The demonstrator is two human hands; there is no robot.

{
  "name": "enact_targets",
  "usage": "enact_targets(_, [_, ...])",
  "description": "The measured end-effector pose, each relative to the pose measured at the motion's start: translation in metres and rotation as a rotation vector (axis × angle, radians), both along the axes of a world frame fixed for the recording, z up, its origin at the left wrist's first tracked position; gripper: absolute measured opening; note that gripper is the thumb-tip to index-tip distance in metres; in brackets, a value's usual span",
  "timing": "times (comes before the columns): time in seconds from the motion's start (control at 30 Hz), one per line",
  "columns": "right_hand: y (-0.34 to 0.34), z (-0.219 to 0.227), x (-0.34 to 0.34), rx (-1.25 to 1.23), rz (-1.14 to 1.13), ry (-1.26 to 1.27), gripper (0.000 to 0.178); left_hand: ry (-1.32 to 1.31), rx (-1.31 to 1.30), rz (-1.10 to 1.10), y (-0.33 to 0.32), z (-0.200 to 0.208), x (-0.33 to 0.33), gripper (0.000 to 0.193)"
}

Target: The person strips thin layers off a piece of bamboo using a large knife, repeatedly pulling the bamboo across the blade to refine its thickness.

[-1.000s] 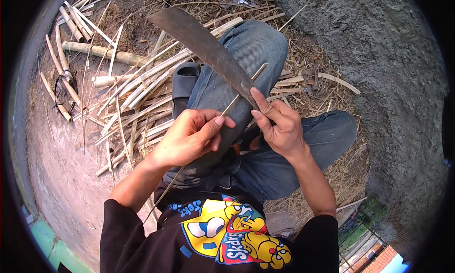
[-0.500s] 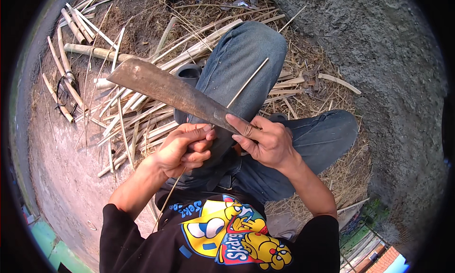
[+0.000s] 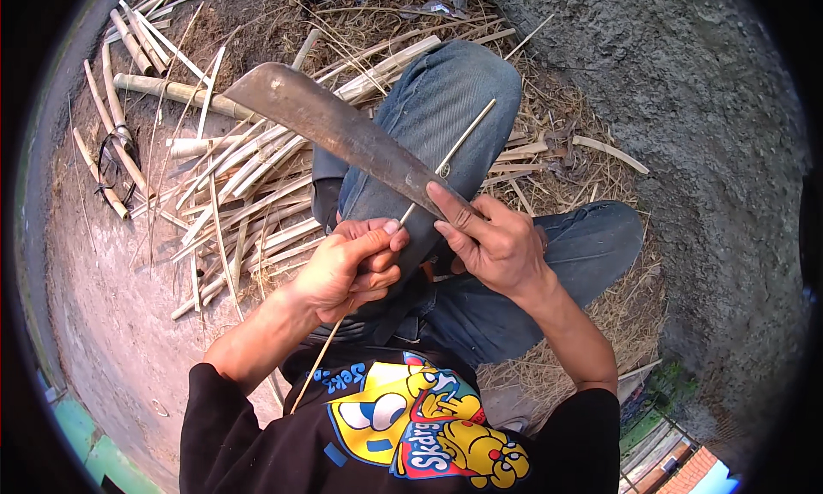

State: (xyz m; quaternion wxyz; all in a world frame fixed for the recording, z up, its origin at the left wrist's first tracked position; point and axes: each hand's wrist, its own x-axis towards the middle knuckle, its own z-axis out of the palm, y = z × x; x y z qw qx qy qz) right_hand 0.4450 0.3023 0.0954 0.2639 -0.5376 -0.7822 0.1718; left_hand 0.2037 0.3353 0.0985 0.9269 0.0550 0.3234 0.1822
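A thin pale bamboo strip (image 3: pixel 470 132) slants across my lap, its lower end reaching down over my shirt. My left hand (image 3: pixel 354 267) is closed round it, thumb pressed on top. In my right hand (image 3: pixel 493 245) is a machete (image 3: pixel 330 125) with a broad, brown-stained blade, the index finger laid along its flat. The blade points to the upper left and crosses over the strip just beyond my left hand. The machete's handle is mostly hidden by my right hand.
A heap of split bamboo strips (image 3: pixel 257 181) lies to the left of my bent knee (image 3: pixel 459 74). Several cut bamboo lengths (image 3: pixel 110 142) rest at the far left, some with a black cord. A rough grey wall (image 3: pixel 686 125) rises on the right. Dry shavings (image 3: pixel 566 168) cover the ground.
Both hands have shifted a little to the right. The machete has moved up and right along the strip, and more of the strip shows between the blade and my left hand.
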Motion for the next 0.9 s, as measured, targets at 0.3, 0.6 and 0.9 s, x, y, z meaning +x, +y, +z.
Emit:
enact_targets(0.3, [0.001,-0.002,0.003,-0.006,0.035,0.030,0.050,0.007,0.054,-0.023,-0.002,0.001,0.003,0.024])
enact_targets(0.6, [0.045,-0.008,0.051,0.151,-0.307,0.121,0.046,-0.054,0.082,-0.086,-0.006,0.000,-0.004,0.028])
enact_targets(0.9, [0.002,-0.008,0.001,0.012,-0.052,0.056,0.050,0.143,0.370,-0.121,0.002,-0.004,-0.001,0.034])
